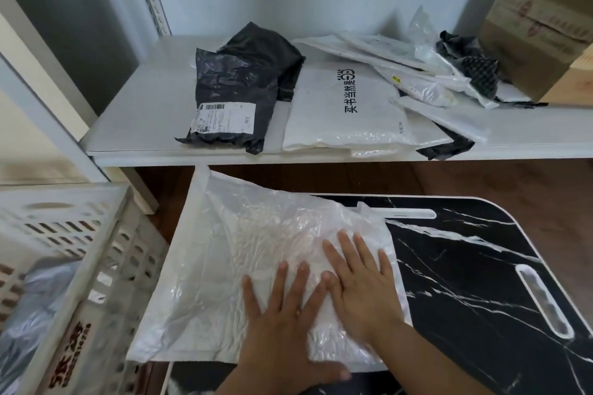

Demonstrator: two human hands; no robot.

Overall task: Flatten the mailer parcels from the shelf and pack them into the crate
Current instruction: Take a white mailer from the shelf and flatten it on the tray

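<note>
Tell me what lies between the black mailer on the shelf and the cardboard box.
In the head view, between the black mailer and the cardboard box lie a white printed mailer and a heap of clear and white mailers.

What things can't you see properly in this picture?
- Inside of the crate: cut off by the left edge of the head view; its wall hides most of what lies in it.
- Cardboard box: cut off at the right edge.
- Label on the black parcel: print too small to read.
- What is in the white parcel: wrapped, under the left hand and right hand.
</note>
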